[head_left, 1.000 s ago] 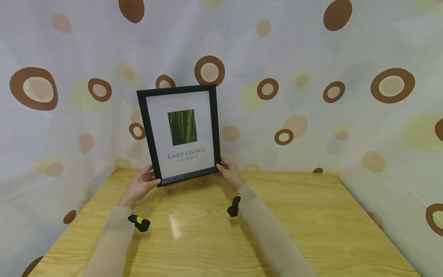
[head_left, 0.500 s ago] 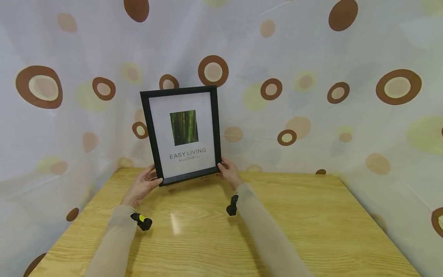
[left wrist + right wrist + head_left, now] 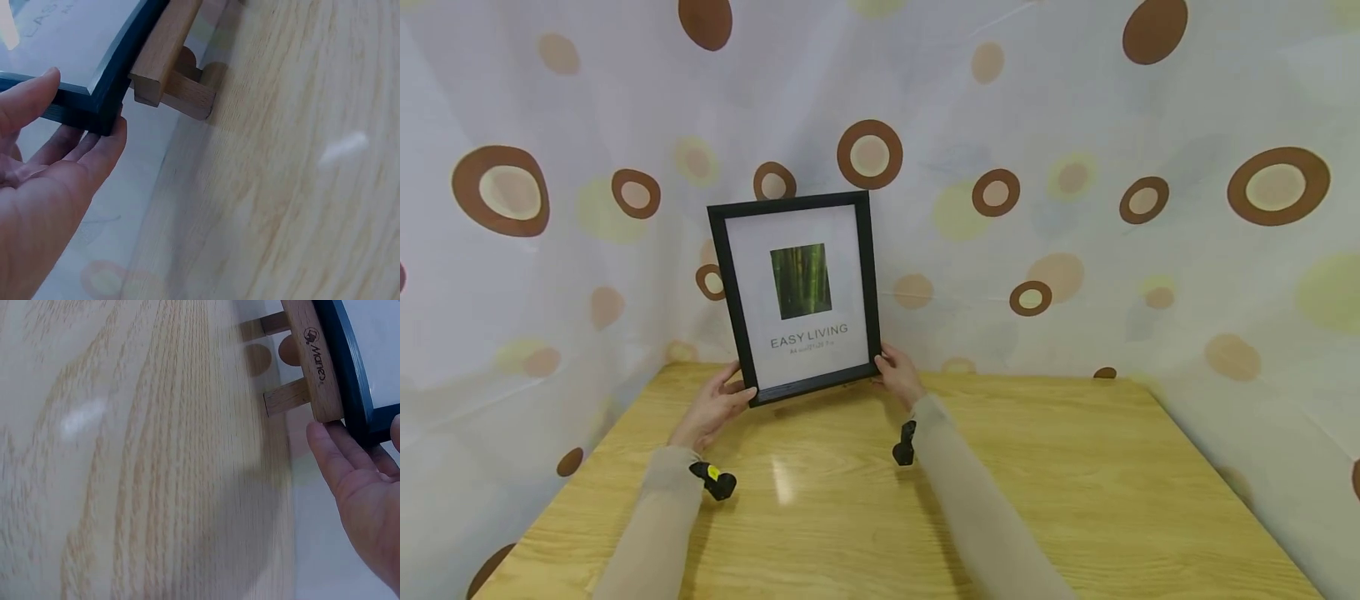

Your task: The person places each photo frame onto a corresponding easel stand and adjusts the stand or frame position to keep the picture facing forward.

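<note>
A black picture frame [image 3: 801, 350] with a bamboo print and the words "EASY LIVING" stands nearly upright at the back of the table, its left side a little lower. Its lower edge rests along a wooden stand [image 3: 315, 362], whose front bar and short feet show in both wrist views. My left hand [image 3: 709, 412] grips the lower left corner, thumb on the front and fingers under and behind it. At the lower right corner, my right hand [image 3: 899, 377] holds the frame the same way, fingertips right at the end of the stand's bar.
A light wood-grain table [image 3: 1037, 492] reaches forward to a pale curtain [image 3: 985, 333] printed with brown rings and dots. The curtain also hangs along the left and right sides. Black wrist cameras [image 3: 713, 481] sit on both sleeves.
The view has turned slightly left. The picture frame's top edge has dropped a little and the frame has shifted slightly left against the curtain. Both hands keep their hold on its lower corners.
</note>
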The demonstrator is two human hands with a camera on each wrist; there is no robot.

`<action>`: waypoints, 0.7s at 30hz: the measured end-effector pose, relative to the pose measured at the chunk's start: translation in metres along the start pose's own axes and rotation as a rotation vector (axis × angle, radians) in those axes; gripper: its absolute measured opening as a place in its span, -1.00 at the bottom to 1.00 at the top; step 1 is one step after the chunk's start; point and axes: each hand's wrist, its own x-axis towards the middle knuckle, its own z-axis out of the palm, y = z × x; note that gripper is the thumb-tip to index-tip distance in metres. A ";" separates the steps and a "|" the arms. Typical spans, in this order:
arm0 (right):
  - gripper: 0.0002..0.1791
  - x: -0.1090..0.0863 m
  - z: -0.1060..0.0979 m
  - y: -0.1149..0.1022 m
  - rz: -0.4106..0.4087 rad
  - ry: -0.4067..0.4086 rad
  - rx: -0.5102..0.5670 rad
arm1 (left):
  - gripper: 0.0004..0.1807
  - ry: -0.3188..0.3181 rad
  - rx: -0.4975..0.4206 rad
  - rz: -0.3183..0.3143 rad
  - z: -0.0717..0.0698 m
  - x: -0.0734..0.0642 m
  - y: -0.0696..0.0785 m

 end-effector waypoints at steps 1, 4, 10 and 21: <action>-0.45 0.000 -0.001 0.000 -0.002 -0.002 -0.013 | -0.19 -0.012 -0.006 -0.002 0.000 0.001 0.000; -0.47 -0.001 -0.006 0.000 0.005 -0.019 -0.039 | -0.21 -0.055 -0.037 -0.015 0.000 0.001 0.000; -0.43 -0.006 -0.017 0.005 0.076 -0.104 0.004 | -0.22 -0.107 -0.064 -0.031 -0.001 0.003 0.000; -0.29 -0.009 -0.019 0.010 0.155 -0.178 0.088 | -0.24 -0.121 -0.203 -0.015 -0.003 0.003 -0.007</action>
